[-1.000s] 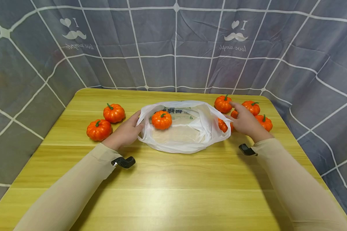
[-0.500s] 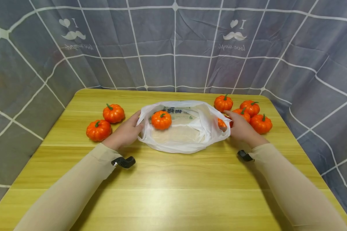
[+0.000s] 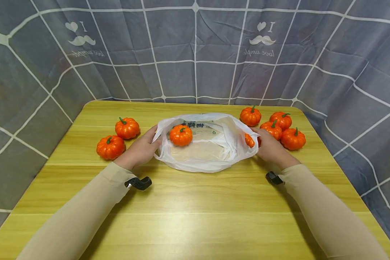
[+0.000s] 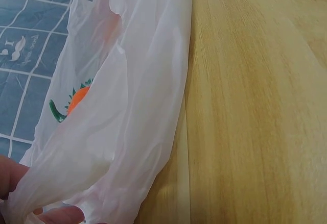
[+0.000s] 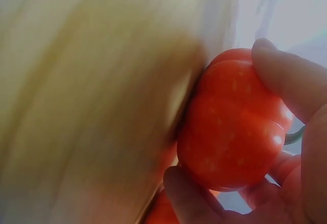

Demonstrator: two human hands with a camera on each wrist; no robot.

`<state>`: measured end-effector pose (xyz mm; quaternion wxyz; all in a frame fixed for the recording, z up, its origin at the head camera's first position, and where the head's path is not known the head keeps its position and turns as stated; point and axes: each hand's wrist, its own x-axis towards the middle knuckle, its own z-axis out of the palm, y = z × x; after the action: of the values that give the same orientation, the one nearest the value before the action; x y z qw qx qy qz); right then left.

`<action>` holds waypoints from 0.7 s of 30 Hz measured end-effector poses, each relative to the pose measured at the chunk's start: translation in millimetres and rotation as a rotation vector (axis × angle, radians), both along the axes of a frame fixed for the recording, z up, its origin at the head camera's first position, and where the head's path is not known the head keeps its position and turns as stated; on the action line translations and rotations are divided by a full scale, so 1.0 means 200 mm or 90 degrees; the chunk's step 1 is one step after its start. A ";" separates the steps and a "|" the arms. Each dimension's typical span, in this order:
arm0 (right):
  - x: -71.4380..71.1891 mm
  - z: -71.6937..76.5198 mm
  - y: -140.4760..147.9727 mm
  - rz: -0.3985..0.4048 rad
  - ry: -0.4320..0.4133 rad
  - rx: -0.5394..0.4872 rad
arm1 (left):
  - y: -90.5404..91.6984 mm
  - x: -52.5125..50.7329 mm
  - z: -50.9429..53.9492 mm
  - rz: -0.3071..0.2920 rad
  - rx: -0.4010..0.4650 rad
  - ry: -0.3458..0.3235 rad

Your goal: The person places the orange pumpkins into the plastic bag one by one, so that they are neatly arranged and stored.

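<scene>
Wooden surface [image 3: 195,216]: we see right fingers [image 5: 185,193] curled round a pumpkin [image 5: 230,127] at the white bag [image 3: 201,166]'s right end, left fingers [image 4: 64,215] pinching the opposite end.

Glossy smooth pumpkins [image 3: 181,135], thin crinkled plastic bag [image 3: 201,166], smooth wood-grain table [image 3: 195,209], creased matt cloth backdrop [image 3: 216,36]

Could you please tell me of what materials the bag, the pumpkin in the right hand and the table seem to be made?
Bag: thin white plastic film, it seems, creased and slightly see-through.
Pumpkin: perhaps plastic or coated foam, glossy, with bright highlights; the look leaves it open.
Table: wood or wood-look laminate, with streaky grain and a satin sheen.
</scene>
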<state>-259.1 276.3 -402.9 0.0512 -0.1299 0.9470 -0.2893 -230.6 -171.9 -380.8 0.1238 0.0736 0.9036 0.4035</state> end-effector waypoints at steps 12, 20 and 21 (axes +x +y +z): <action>0.01 0.00 0.01 -0.035 -0.043 -0.003 | 0.00 0.00 0.01 -0.002 0.011 0.002; 0.01 -0.01 0.01 -0.039 -0.053 -0.006 | 0.00 0.00 0.01 0.005 0.002 -0.003; 0.01 -0.01 0.01 -0.040 -0.053 -0.007 | 0.00 0.00 0.01 0.005 0.002 -0.004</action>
<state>-256.5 278.7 -404.4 0.0812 -0.0883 0.9461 -0.3008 -231.0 -171.7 -379.6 0.1246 0.0688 0.9028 0.4059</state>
